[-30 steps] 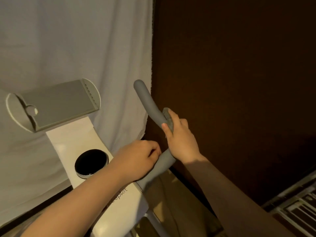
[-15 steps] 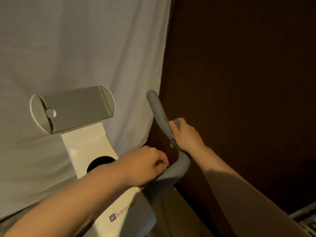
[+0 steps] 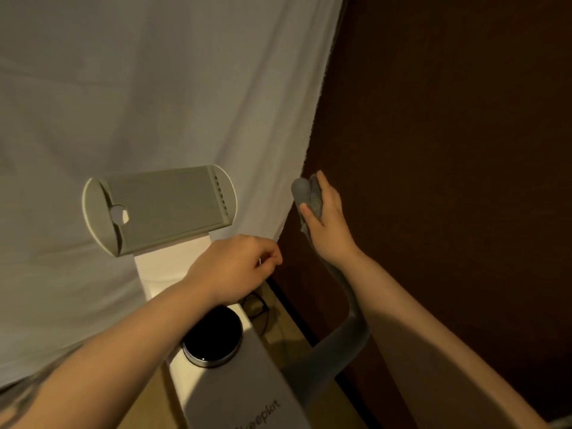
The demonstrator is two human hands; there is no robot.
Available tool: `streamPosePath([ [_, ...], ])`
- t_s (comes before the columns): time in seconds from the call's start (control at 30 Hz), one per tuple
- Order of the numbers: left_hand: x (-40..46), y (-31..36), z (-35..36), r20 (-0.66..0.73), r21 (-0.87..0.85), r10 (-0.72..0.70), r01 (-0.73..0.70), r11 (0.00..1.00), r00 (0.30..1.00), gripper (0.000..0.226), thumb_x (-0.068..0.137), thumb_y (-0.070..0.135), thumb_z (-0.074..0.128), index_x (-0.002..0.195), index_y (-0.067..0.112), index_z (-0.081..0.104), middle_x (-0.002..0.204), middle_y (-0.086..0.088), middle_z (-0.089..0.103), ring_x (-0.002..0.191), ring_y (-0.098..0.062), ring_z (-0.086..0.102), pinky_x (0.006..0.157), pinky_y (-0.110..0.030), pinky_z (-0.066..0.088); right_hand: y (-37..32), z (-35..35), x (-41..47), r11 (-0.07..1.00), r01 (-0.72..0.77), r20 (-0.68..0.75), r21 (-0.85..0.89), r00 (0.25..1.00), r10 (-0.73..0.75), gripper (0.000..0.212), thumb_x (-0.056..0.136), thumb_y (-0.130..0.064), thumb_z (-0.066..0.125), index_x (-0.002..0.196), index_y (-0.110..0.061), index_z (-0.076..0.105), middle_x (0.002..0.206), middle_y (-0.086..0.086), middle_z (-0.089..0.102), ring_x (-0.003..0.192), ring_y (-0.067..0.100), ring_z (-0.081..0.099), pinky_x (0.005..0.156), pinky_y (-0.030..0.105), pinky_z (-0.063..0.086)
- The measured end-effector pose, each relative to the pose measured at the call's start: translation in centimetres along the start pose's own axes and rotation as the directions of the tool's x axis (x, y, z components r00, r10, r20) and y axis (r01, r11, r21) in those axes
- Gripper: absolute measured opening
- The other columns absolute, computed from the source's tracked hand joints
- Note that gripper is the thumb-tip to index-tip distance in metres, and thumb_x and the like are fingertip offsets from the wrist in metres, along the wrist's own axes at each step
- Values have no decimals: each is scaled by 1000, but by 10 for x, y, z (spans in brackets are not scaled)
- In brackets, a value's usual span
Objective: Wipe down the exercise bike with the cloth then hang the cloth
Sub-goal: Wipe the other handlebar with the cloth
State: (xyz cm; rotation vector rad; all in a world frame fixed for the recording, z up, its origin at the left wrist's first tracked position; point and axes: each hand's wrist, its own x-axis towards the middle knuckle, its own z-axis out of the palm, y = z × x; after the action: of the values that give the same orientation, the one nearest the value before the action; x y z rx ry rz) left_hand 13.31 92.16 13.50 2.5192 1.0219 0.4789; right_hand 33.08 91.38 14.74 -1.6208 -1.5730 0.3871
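A tan floor (image 3: 280, 331) shows in a narrow strip between the hanging white sheet (image 3: 154, 88) and the dark brown wall (image 3: 448, 150). The white exercise bike (image 3: 247, 382) stands on it, and a thin black cable (image 3: 257, 308) lies looped on it just beside the bike's column.

Home corner: exercise bike (image 3: 235, 394), curtain (image 3: 154, 88)

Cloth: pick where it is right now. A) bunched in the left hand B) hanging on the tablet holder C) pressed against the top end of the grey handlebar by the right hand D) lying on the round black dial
C: the right hand presses the cloth against the handlebar near its tip.
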Motion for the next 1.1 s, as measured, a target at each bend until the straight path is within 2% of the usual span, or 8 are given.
streamPosePath([
  [0.17, -1, 1, 2, -46, -58, 6, -9, 998, 999, 18, 96, 35, 49, 105, 41, 64, 91, 22, 61, 78, 0, 57, 68, -21, 48, 13, 7, -7, 959, 144, 56, -243, 989, -134, 74, 99, -27, 50, 153, -38, -1, 160, -12, -13, 147, 14, 5, 117, 37, 23],
  [0.53, 1, 2, 1, -13, 21, 12, -12, 1000, 1000, 19, 97, 37, 48, 106, 40, 64, 89, 21, 60, 80, 0, 57, 68, -23, 46, 9, -4, 51, 817, 439, 182, -375, 898, -400, 45, 96, -27, 57, 140, -20, 49, 144, 1, 41, 131, 20, 39, 108, 28, 33],
  [0.63, 1, 4, 0, -13, 25, 12, -11, 1000, 1000, 19, 97, 36, 48, 106, 39, 64, 87, 23, 56, 80, 0, 56, 67, -22, 44, -5, -4, 66, 870, 292, 159, -397, 956, -247, 31, 97, -38, 53, 123, -22, 60, 118, -1, 56, 106, 17, 55, 82, 21, 45],
  [0.73, 0, 2, 0, -19, 3, 1, -1, 1000, 1000, 19, 97, 36, 48, 106, 40, 64, 89, 23, 58, 83, -1, 59, 71, -26, 49, -15, 2, 71, 995, -40, -65, -87, 997, 35, 28, 99, -47, 43, 102, -24, 60, 89, -8, 61, 91, 17, 63, 63, 20, 40],
  [0.83, 0, 2, 1, -29, 23, -4, 5, 1000, 1000, 19, 96, 36, 48, 105, 40, 64, 85, 22, 57, 82, -2, 59, 66, -23, 43, -11, 27, 45, 963, -95, -313, -252, 950, 12, 27, 99, -43, 45, 118, -26, 54, 113, -2, 59, 102, 18, 57, 70, 28, 44],
  [0.93, 1, 3, 2, -24, 40, -12, 13, 999, 1000, 19, 95, 36, 48, 104, 39, 64, 79, 23, 53, 77, -1, 55, 61, -20, 36, 1, 32, 42, 789, 187, -123, -585, 941, -314, 33, 96, -29, 56, 129, -24, 55, 141, 4, 43, 115, 23, 47, 74, 30, 46],
  [1.0, 2, 3, 1, 2, 44, -8, 8, 999, 1000, 19, 96, 36, 47, 105, 38, 65, 83, 21, 58, 77, -2, 56, 63, -23, 41, -4, 13, 59, 902, 187, 1, -388, 979, -202, 32, 98, -34, 52, 127, -23, 58, 134, 1, 50, 115, 20, 51, 82, 25, 41],
  [1.1, 1, 2, 1, 3, 41, -6, 6, 999, 1000, 20, 97, 36, 47, 106, 38, 65, 89, 19, 61, 79, -3, 58, 66, -25, 45, -3, 0, 56, 986, -134, -24, 100, 990, 137, 42, 99, -48, 44, 130, -22, 53, 123, -2, 57, 116, 19, 55, 88, 25, 40],
])
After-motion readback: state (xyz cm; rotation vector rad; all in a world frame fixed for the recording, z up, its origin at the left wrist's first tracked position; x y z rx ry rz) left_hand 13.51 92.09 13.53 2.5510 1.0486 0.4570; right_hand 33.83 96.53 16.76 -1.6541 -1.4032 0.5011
